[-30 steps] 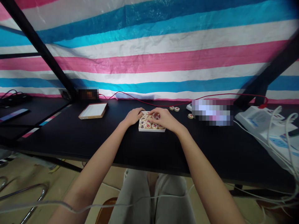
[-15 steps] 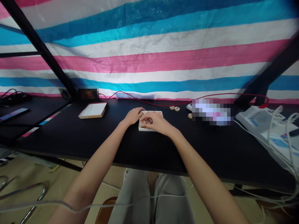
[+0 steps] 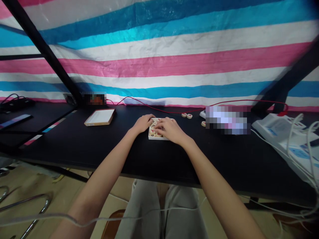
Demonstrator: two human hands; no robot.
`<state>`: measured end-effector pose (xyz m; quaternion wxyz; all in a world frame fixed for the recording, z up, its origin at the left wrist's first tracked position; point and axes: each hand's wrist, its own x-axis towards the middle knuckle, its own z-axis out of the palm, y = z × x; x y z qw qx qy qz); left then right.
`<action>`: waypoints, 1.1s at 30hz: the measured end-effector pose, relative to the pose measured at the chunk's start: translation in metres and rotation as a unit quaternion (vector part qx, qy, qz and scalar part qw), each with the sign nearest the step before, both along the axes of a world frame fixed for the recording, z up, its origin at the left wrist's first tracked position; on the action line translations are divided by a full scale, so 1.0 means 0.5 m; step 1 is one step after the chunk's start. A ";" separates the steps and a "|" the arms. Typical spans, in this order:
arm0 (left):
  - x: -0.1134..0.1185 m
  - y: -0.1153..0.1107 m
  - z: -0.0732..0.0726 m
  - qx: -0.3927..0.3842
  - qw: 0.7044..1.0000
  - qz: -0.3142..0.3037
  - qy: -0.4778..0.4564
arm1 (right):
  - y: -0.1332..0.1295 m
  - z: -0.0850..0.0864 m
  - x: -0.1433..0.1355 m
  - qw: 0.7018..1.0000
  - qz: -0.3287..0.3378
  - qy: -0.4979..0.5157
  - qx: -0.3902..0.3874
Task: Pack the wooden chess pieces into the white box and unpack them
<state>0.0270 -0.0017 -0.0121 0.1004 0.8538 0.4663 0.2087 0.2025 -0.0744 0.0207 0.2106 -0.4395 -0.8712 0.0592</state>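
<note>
Striped sheet (image 3: 174,64): hung behind the worktop; blue, white and pink bands are noted.
Worktop (image 3: 154,159): black; all items below are carried on it.
Shallow tray (image 3: 100,117): placed well apart, to the left of the hands; a white inside is shown.
Right hand (image 3: 171,129): held over the white box from its right side, fingers bent and narrowly spaced; whether a piece is gripped cannot be told.
Left hand (image 3: 143,123): set against the left side of the white box, fingers close together; grip cannot be told.
White box (image 3: 159,138): positioned between the hands, partly covered by the right one.
Boxed pieces (image 3: 153,131): round, marked with characters, laid face up where visible.
Loose pieces (image 3: 189,116): left outside the box, to its right.
Risk: pieces could be tipped or knocked over the low wall if pressed at an edge by the fingers; the box could be slid if pushed unevenly.
Count: one sheet, one tray, two hands, one box; at least four boxed pieces, the rest being hidden; three loose pieces.
</note>
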 end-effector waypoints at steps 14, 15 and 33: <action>0.002 -0.002 0.004 -0.008 1.000 0.013 0.010 | 0.000 0.007 0.005 0.997 -0.075 -0.029 0.015; 0.002 -0.001 0.003 -0.009 1.000 0.015 0.011 | 0.007 0.004 0.013 0.994 -0.108 -0.025 0.024; 0.004 -0.008 0.009 -0.011 0.999 0.023 0.020 | 0.088 -0.082 0.152 0.924 -0.377 0.001 0.069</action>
